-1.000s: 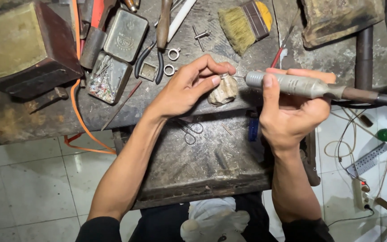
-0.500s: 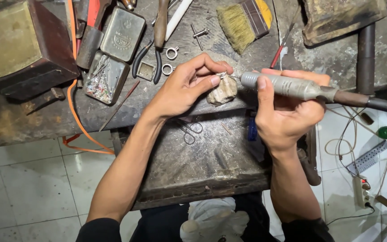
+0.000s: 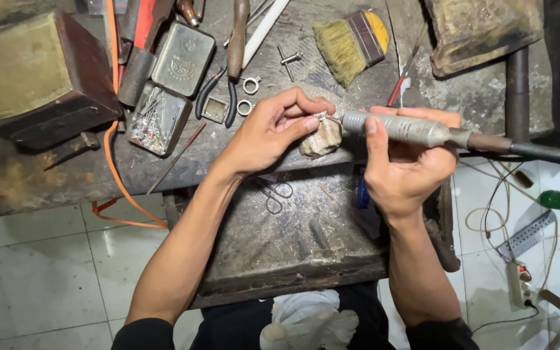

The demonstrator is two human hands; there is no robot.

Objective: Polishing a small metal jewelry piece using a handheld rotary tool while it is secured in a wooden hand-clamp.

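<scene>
My right hand (image 3: 404, 163) grips a grey rotary handpiece (image 3: 402, 128) that lies level, its tip pointing left and its black shaft (image 3: 539, 151) running off to the right. My left hand (image 3: 272, 128) pinches a small silvery piece (image 3: 321, 116) between thumb and fingertips, right at the tool's tip. The piece rests against the top of a worn wooden bench peg (image 3: 323, 138) at the edge of the dark, dusty workbench (image 3: 85, 175).
On the bench lie pliers (image 3: 223, 84), two small rings (image 3: 248, 94), an open tin of small bits (image 3: 157, 120), a yellow brush (image 3: 351, 40) and a wooden block (image 3: 37, 78). A metal tray (image 3: 293, 246) sits under my hands. A power strip (image 3: 518, 282) and cables lie on the tiled floor.
The handpiece has slid left, closing its tip onto the piece held by my left hand. Both hands otherwise keep their grips.
</scene>
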